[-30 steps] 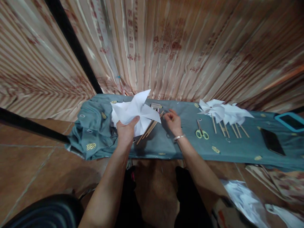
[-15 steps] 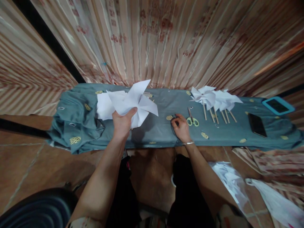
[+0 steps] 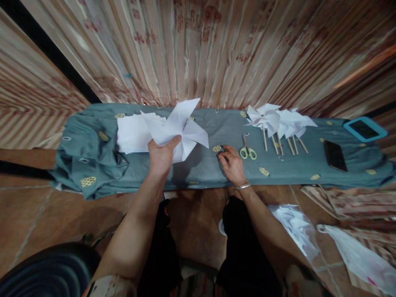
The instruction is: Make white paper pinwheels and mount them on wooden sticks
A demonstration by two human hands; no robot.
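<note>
My left hand (image 3: 161,157) is closed on a folded white paper pinwheel (image 3: 179,128), held up above the grey-green cloth (image 3: 201,165) that covers a long low bench. Flat white paper sheets (image 3: 131,133) lie on the cloth just left of it. My right hand (image 3: 231,164), with a bracelet at the wrist, rests on the cloth with fingers curled around something small and dark that I cannot make out. Yellow-handled scissors (image 3: 247,151) lie just right of that hand.
Several finished white pinwheels on wooden sticks (image 3: 280,126) lie at the right of the cloth. Farther right lie a black phone (image 3: 335,155) and a tablet in a blue case (image 3: 365,128). A striped curtain hangs behind. Paper scraps (image 3: 297,225) and a plastic bag (image 3: 359,258) lie on the floor.
My right hand has drawn back from the far sticks to the near middle of the cloth beside the scissors. The left hand keeps holding the pinwheel. The view shifted left.
</note>
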